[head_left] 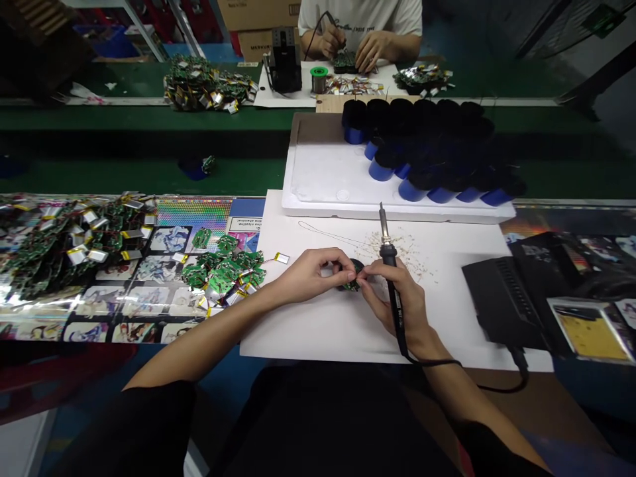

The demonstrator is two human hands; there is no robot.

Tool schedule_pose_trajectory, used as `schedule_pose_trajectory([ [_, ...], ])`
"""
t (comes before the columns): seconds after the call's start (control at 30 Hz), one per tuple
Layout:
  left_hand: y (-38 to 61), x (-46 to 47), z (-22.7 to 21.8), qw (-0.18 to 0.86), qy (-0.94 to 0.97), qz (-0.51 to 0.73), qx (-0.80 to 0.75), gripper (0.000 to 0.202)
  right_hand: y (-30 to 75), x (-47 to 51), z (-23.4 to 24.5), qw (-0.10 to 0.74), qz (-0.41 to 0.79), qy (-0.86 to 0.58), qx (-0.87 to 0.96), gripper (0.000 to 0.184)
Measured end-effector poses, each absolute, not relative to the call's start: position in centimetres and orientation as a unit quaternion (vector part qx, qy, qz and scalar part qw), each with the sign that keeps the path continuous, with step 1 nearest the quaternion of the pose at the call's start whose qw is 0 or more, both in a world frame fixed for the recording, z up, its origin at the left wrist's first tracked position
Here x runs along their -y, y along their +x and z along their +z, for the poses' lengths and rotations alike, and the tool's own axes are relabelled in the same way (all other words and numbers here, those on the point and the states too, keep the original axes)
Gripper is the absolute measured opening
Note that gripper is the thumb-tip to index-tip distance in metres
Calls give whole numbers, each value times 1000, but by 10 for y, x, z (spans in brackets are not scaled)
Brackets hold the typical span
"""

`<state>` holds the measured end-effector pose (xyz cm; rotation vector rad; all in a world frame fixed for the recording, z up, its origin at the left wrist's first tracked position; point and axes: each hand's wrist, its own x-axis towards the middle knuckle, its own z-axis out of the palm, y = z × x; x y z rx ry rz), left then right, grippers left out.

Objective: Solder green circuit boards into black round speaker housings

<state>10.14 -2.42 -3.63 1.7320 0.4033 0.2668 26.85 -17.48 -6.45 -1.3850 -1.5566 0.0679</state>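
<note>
Left hand (308, 275) pinching circuit board (354, 279), right hand (397, 298) gripping soldering iron (390, 265) and touching board, both over white paper (318, 334), loose boards (223, 275) nearby

The fingers (342, 262) hide most of the small, dark circuit board (352, 285).

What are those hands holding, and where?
Right hand: a soldering iron, by its black handle. Left hand: a small green circuit board, pinched at its edge.
</note>
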Motion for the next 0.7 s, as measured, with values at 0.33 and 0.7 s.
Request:
schedule_pose_trajectory([
  [0.33,98,20,-44,466,864,167,-89,7,272,189,-66,496,33,-597,630,36],
  [0.7,94,10,-45,353,924,148,-9,15,309,207,-49,649,200,-583,446,34],
])
